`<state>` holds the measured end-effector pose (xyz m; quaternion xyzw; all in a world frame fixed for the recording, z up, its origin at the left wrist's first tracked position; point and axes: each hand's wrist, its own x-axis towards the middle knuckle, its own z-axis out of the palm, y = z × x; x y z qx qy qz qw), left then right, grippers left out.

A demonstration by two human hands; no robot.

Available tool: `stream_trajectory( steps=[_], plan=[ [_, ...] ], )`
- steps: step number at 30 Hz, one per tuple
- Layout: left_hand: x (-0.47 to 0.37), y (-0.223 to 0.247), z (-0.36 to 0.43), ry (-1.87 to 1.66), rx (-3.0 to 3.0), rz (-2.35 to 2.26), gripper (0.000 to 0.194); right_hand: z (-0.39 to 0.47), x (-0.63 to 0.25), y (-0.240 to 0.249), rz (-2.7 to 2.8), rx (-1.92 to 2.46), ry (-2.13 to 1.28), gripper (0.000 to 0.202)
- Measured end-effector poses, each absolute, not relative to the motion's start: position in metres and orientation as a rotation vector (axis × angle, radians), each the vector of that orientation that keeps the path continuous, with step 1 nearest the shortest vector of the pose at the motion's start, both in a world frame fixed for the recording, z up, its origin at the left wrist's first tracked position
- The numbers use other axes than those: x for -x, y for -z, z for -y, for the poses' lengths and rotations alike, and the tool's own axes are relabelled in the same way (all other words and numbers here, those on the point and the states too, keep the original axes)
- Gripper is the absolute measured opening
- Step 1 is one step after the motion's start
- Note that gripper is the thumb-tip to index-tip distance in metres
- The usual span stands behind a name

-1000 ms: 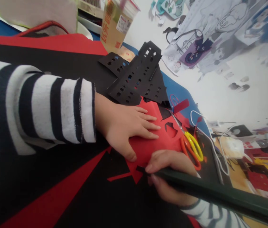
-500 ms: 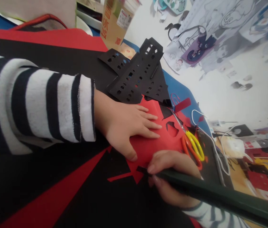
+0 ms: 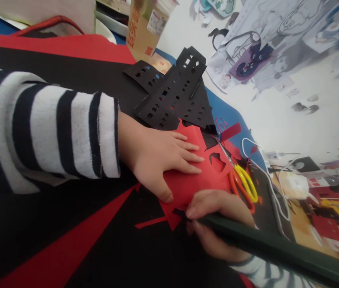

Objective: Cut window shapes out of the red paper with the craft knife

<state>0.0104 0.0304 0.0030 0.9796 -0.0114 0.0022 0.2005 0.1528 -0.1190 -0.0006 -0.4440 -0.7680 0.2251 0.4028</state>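
Note:
My left hand (image 3: 160, 154) lies flat on a sheet of red paper (image 3: 184, 186), fingers spread. The sheet has a jagged edge and a cut-out hole near its right side. Below, my right hand (image 3: 217, 220) pinches a long dark green pen-like tool (image 3: 265, 240). Its narrow dark tip is over the lower corner of the red paper; whether that tip is a blade I cannot tell. A thin red strip (image 3: 150, 223) sticks out beside this corner. Scissors with orange and yellow handles (image 3: 247, 184) rest against the sheet's right edge.
Black paper with punched holes (image 3: 172, 92) stands folded beyond my left hand. A drink cup (image 3: 148, 28) is at the back. White cables (image 3: 273, 188) run along the right, near red scraps (image 3: 231, 132). Drawings (image 3: 256, 52) hang on the wall.

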Motion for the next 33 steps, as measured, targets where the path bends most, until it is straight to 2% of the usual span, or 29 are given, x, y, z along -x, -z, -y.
stream_trajectory(
  steps=[33],
  plan=[
    [-0.010, 0.001, -0.031, -0.152, -2.580, 0.024, 0.071, 0.108, -0.158, 0.000, 2.112, 0.996, -0.671, 0.026]
  ],
)
